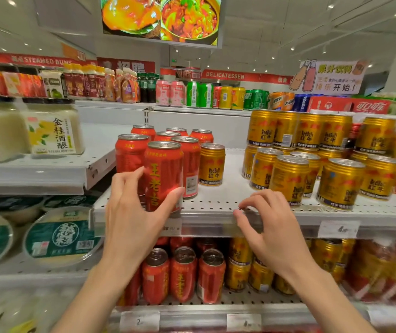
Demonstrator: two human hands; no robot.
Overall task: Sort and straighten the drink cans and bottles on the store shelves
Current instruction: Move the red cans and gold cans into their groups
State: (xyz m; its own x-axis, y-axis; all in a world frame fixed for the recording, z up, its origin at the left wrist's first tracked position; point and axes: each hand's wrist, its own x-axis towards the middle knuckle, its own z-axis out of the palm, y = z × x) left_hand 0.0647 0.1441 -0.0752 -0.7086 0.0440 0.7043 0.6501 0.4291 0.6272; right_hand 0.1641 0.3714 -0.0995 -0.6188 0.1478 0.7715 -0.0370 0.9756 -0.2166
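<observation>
I am looking at a store aisle with white perforated shelves; red banners far back read "STEAMED BUNS" and "DELICATESSEN". On the middle shelf [216, 203] I count seven red cans in a cluster toward its left end. The front red can [164, 175], lettered in yellow Chinese characters, stands upright at the front edge, and my left hand [129, 212] grasps it, thumb on its right side and fingers on its left. One lone gold can [212, 164] marked "RedBull" stands just beside the cluster's right. My right hand [267, 227] holds nothing, its curled fingertips resting on the shelf's front edge. More gold RedBull cans [312, 162] crowd the right end, stacked two high at the back.
</observation>
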